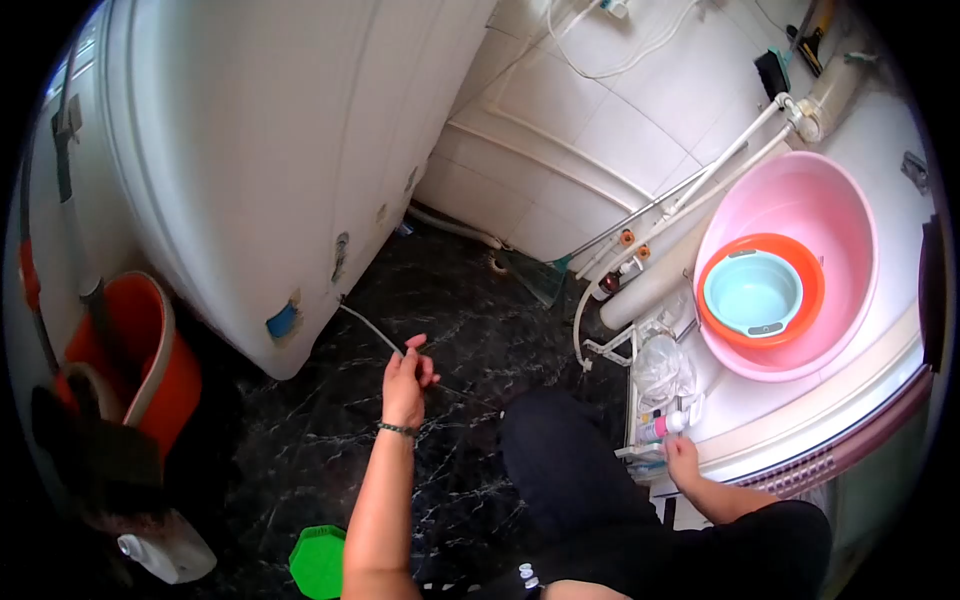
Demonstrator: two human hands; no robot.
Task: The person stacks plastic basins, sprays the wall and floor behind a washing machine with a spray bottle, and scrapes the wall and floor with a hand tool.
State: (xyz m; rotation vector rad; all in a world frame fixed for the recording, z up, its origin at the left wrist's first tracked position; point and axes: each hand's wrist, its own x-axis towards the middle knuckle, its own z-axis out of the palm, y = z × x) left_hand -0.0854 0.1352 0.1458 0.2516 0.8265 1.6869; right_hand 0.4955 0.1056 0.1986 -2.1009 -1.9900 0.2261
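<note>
My left hand (407,385) is closed on a thin grey hose (372,328) over the dark marbled floor (300,430). The hose runs up to the lower edge of a large white appliance (290,160), near a hole showing something blue. A dark bracelet is on my left wrist. On the right, my right hand (682,460) has its fingers curled at the edge of the white tub (740,445), beside a small white and pink bottle (664,426). What those fingers hold, if anything, is hidden.
An orange bucket (180,390) with mop handles stands left, a white jug (175,548) below it. A green octagonal object (318,563) lies on the floor. Nested pink (850,230), orange and blue basins (752,290) rest in the tub. White pipes and a broom are along the wall.
</note>
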